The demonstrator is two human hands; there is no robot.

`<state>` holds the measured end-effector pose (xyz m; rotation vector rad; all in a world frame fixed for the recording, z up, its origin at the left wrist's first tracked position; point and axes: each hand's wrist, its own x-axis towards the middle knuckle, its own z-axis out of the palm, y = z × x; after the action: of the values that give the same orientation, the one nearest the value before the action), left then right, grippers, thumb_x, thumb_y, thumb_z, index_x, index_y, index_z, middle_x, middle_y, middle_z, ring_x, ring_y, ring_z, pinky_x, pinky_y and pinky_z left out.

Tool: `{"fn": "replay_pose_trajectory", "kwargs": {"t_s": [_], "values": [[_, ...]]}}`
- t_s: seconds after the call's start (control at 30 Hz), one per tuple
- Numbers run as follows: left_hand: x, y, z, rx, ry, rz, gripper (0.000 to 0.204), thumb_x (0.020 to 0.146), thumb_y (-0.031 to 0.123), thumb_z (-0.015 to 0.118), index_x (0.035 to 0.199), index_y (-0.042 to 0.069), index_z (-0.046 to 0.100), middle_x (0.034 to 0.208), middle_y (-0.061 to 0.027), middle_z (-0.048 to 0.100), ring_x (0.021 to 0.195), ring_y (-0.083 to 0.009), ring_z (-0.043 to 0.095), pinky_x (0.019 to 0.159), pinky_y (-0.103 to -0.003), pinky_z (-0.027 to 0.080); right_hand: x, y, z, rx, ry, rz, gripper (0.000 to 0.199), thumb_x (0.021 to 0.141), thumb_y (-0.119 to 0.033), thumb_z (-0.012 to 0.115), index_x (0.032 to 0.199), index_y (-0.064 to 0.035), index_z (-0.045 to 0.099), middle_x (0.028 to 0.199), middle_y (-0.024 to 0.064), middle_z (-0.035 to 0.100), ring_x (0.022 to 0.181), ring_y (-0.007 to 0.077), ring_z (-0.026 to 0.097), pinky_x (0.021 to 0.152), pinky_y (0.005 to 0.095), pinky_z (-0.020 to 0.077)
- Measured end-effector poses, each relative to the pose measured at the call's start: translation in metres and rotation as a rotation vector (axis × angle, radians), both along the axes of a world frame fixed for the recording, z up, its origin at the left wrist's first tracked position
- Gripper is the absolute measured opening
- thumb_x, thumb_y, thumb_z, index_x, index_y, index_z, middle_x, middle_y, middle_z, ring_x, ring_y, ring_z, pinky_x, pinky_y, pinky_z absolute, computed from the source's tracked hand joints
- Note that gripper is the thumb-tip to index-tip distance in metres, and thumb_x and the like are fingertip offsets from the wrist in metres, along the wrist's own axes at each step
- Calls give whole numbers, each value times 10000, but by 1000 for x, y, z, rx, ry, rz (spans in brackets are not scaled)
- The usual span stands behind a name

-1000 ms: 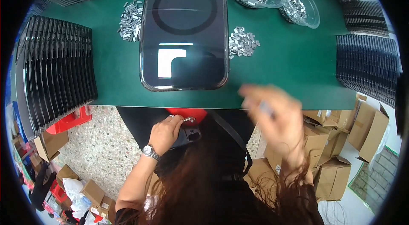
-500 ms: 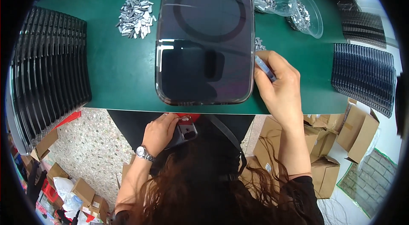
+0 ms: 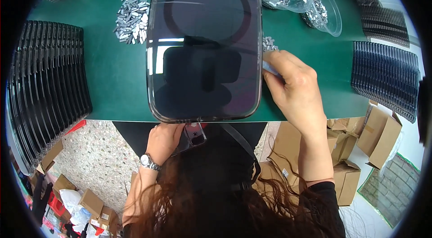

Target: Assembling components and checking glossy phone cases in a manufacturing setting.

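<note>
Below the table's front edge, my left hand [image 3: 163,141] is closed on a small phone case [image 3: 195,135] with camera openings, partly hidden under the table edge. My right hand [image 3: 297,82] pinches a slim pale-blue, pen-like tool [image 3: 271,68] over the green tabletop; its tip is hidden. A few small silver pieces [image 3: 269,43] lie just beyond the right fingers. Large in the middle of the view is a dark, glossy, see-through phone case [image 3: 207,94] with a ring on its back, hiding much of the table behind it.
A heap of small metal pieces [image 3: 130,22] lies on the left of the table [image 3: 110,85]. Clear plastic tubs [image 3: 333,10] of metal pieces stand at the far right. Stacked cases [image 3: 49,76] line the left, more stacks [image 3: 387,76] the right. Cardboard boxes [image 3: 378,132] sit on the floor.
The large phone case has shifted left and slightly down in the view. My right hand has moved slightly left, and less of the blue tool shows. My left hand still holds its case.
</note>
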<state>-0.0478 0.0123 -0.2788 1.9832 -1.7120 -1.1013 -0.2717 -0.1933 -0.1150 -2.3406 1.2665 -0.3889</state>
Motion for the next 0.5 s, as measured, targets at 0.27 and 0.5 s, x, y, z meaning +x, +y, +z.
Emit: {"fn": "replay_pose_trajectory", "kwargs": {"t_s": [0.27,0.5], "values": [[-4,5,13,17,4,52,163,985,160,630,1031,30,717,971,-200,712,841,-414,680,717,-475,539,-5,12,9,144,-182,-21,123,841,44,693,963,27,695,883,123,701,764,205,672,653,295,492],[-11,-4,27,-33,219,-32,163,991,125,593,1075,16,680,1002,-200,720,950,-403,685,815,-454,544,-1,111,-29,507,-228,182,139,825,21,700,950,-20,656,936,114,665,830,336,672,703,407,550]]}}
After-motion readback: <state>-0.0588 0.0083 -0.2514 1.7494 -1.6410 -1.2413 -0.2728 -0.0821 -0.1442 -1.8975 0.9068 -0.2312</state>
